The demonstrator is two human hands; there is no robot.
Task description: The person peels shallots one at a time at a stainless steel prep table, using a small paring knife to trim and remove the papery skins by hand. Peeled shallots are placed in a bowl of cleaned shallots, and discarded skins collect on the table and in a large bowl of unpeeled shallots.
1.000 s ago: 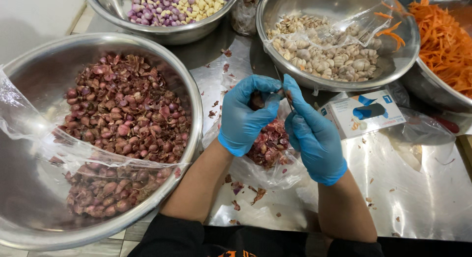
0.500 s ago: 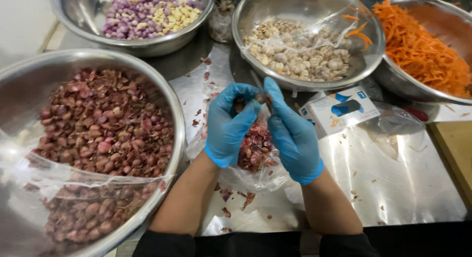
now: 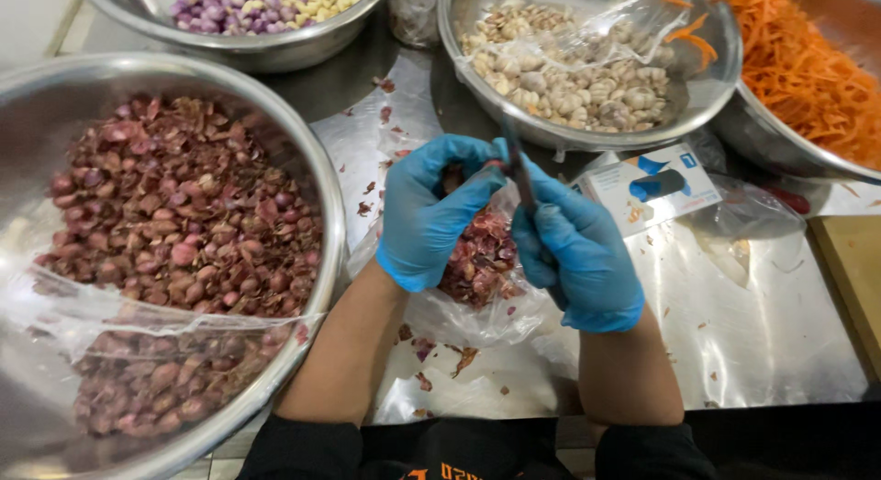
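Both hands are covered by blue gloves and are held close together over the middle of the steel counter (image 3: 789,342). The left hand (image 3: 429,214) is curled, and its fingers (image 3: 459,154) are closed around a small dark red shallot (image 3: 452,179), of which only a little part is seen between the fingers. The right hand (image 3: 576,251) is closed around a small knife (image 3: 517,163); the handle is hidden inside the fist, and the narrow blade is pointed up and away from the person, with its edge touching or just beside the shallot, which of the two cannot be told.

Directly under the hands a clear plastic bag (image 3: 477,324) is spread on the counter, and a heap of reddish shallot skins (image 3: 482,260) is lying on it. More loose skins are scattered on the counter around the bag.

At the left a large steel bowl (image 3: 326,195) filled with unpeeled shallots (image 3: 174,223) is placed, partly covered by clear plastic film. Behind it, a second bowl (image 3: 275,49) with peeled purple and pale pieces is seen. Beyond the hands a bowl of garlic cloves (image 3: 569,76) is standing, and at the far right a bowl of shredded carrot (image 3: 808,67). A small white and blue box (image 3: 652,186) is lying just beside the right hand.
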